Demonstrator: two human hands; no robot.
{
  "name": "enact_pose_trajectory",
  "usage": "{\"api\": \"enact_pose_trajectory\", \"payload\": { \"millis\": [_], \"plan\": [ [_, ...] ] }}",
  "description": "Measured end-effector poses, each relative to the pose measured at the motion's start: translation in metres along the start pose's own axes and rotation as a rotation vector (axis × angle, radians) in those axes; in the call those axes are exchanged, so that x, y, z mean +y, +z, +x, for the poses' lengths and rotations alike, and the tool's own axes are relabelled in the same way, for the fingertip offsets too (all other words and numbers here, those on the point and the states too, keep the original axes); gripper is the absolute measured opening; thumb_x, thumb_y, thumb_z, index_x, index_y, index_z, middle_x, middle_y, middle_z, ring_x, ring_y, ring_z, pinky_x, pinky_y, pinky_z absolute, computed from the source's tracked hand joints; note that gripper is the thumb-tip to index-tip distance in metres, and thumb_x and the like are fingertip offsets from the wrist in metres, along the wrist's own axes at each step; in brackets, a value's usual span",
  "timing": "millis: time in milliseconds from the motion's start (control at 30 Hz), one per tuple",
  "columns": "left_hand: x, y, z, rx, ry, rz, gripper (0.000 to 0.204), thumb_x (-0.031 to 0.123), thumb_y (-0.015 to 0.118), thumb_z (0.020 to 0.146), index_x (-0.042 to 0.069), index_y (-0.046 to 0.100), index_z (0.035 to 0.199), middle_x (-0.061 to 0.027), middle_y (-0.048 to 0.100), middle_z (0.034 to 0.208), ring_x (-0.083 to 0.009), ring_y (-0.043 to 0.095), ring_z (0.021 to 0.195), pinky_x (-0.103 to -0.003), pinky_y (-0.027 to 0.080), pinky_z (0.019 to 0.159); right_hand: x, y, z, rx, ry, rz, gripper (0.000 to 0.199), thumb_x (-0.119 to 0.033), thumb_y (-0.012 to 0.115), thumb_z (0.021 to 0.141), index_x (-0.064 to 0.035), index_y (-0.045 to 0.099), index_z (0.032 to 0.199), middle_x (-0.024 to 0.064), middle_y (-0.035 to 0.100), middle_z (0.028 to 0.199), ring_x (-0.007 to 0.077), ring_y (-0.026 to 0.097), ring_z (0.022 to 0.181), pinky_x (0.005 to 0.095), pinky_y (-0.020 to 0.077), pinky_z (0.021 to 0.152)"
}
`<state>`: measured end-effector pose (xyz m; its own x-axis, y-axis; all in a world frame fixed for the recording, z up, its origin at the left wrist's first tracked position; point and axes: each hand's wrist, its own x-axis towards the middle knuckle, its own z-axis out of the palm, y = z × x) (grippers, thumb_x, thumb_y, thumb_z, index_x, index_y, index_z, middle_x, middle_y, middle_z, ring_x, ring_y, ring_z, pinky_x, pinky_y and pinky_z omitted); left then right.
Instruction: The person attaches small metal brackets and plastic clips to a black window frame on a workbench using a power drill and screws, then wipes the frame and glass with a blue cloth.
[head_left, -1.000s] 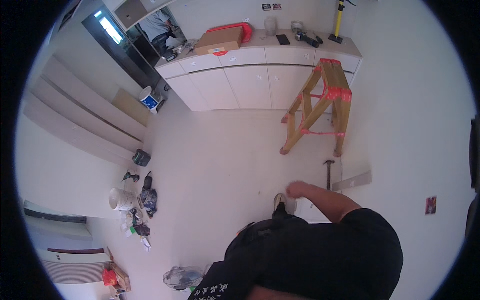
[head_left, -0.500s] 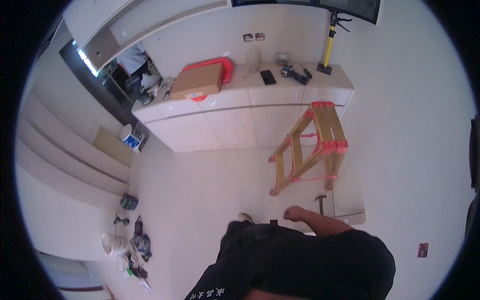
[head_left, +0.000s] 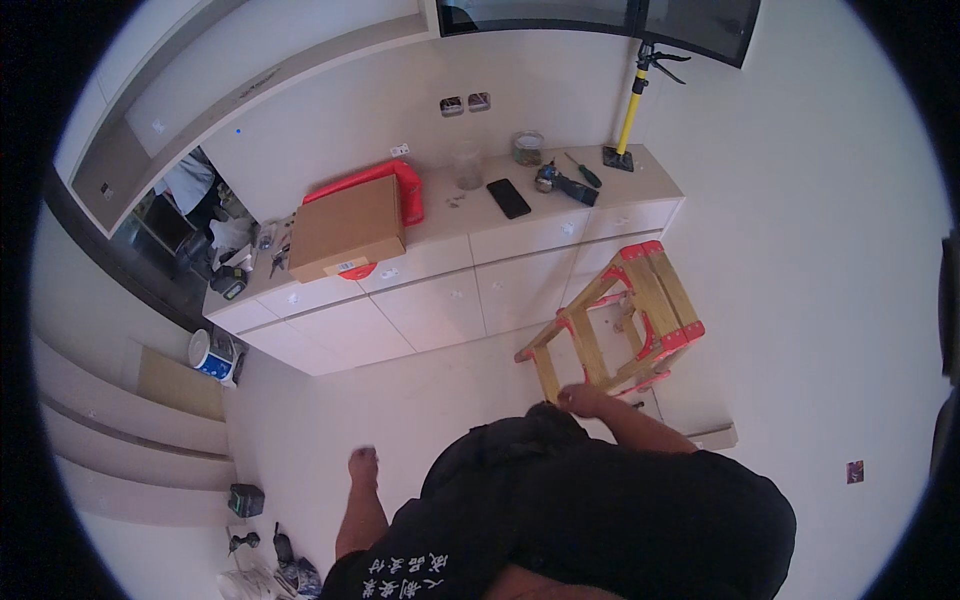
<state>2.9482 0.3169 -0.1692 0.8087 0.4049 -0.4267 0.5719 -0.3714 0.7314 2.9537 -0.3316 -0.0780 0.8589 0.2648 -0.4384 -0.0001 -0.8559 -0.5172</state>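
Observation:
My left hand (head_left: 364, 466) hangs over the pale floor, left of my body, touching nothing I can see. Its fingers are small and smeared. My right hand (head_left: 581, 400) is held low in front of my dark clothing, its fingers turned down and mostly hidden. Just beyond it stands a wooden step ladder (head_left: 590, 350) with red corner fittings; whether hand and ladder touch cannot be told. On the long low cabinet (head_left: 425, 300) ahead lie a cardboard box (head_left: 350, 225) over a red tray (head_left: 410, 190), a black phone (head_left: 509, 198), a power tool (head_left: 568, 185) and a screwdriver (head_left: 584, 170).
A yellow support pole (head_left: 630, 118) stands on the cabinet's right end, under a dark-framed wall cabinet (head_left: 540, 17). A white and blue bucket (head_left: 212, 355) is by the cabinet's left end. A dark green case (head_left: 246, 500) and bags (head_left: 297, 572) lie on the left floor.
My view has shifted closer to the cabinet and turned. My left hand has come into view at the lower left. My right hand now appears nearer the ladder, and the hammer beside it is mostly covered.

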Motion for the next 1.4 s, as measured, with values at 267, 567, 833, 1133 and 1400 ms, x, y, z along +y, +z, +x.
{"api": "enact_pose_trajectory", "payload": {
  "millis": [267, 567, 833, 1133, 1400],
  "plan": [
    [0.157, 0.072, 0.046, -0.05, 0.353, 0.161, 0.024, 0.027, 0.069, 0.097, 0.006, 0.072, 0.108, -0.0119, 0.076, 0.097, -0.0248, 0.072, 0.093, -0.038, 0.057, 0.085, 0.009, -0.19, 0.107, 0.458, 0.197, 0.17, 0.034, -0.026, 0.072, 0.093, -0.0088, 0.071, 0.123, 0.0153, 0.074, 0.112, 0.0299, 0.073, 0.096, 0.0428, 0.0586, 0.088],
    [0.007, 0.088, -0.058, -0.395, -0.181, 0.746, 0.035, 0.038, 0.059, 0.094, 0.01, 0.077, 0.106, -0.0181, 0.075, 0.11, -0.0353, 0.071, 0.108, -0.047, 0.056, 0.094, 0.128, -0.372, 0.276, 1.002, 0.244, -0.324, 0.056, -0.02, 0.076, 0.084, -0.008, 0.058, 0.136, 0.0183, 0.058, 0.14, 0.0396, 0.059, 0.126, 0.0496, 0.0501, 0.104],
    [0.031, 0.12, -0.09, -0.294, -0.132, 0.676, 0.035, 0.038, 0.064, 0.092, 0.009, 0.077, 0.106, -0.0178, 0.075, 0.112, -0.0337, 0.071, 0.11, -0.045, 0.056, 0.095, 0.166, -0.41, 0.367, 0.462, 0.288, -0.221, 0.075, -0.014, 0.076, 0.082, -0.0048, 0.045, 0.149, 0.0234, 0.059, 0.139, 0.0414, 0.055, 0.132, 0.0501, 0.0474, 0.108],
    [0.208, 0.143, -0.005, -0.035, -0.124, 0.249, 0.035, 0.038, 0.072, 0.092, 0.007, 0.074, 0.108, -0.0143, 0.076, 0.106, -0.0302, 0.073, 0.101, -0.041, 0.057, 0.091, 0.165, -0.429, 0.373, 0.592, 0.2, -0.235, 0.082, -0.001, 0.068, 0.074, -0.0054, 0.043, 0.152, 0.0252, 0.06, 0.138, 0.0445, 0.056, 0.13, 0.0481, 0.0468, 0.108],
    [0.171, 0.112, -0.032, 0.048, -0.29, 0.277, 0.039, 0.042, 0.069, 0.091, 0.007, 0.077, 0.105, -0.0177, 0.076, 0.107, -0.0349, 0.072, 0.103, -0.044, 0.056, 0.093, 0.095, -0.433, 0.312, 0.807, -0.15, 0.506, 0.066, 0.0, 0.069, 0.081, -0.0032, 0.052, 0.145, 0.0138, 0.067, 0.128, 0.0257, 0.067, 0.112, 0.038, 0.0518, 0.1]
  ]
}}
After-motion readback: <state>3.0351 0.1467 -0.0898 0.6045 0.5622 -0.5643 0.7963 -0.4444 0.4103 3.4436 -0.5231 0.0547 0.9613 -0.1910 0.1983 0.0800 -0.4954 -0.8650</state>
